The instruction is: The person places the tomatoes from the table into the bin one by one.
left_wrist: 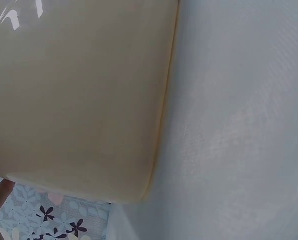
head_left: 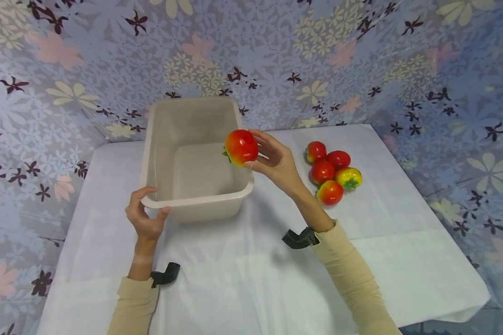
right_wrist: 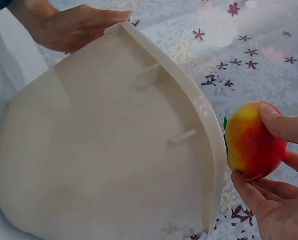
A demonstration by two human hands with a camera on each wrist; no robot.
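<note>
The right hand (head_left: 276,160) pinches a red-and-yellow toy tomato (head_left: 241,147) between fingertips and thumb, over the right rim of the beige plastic tub (head_left: 193,202). The left hand (head_left: 144,216) curls around the tub's near-left corner, probably steadying it on the white-clothed surface (head_left: 251,260); five more red and yellow tomatoes (head_left: 331,174) lie clustered to the right.

Looks like a staged recording corner rather than a lived-in room. Floral sheeting (head_left: 360,56) hung as backdrop on every side, plain white cloth (head_left: 243,260) spread over the worktop.
</note>
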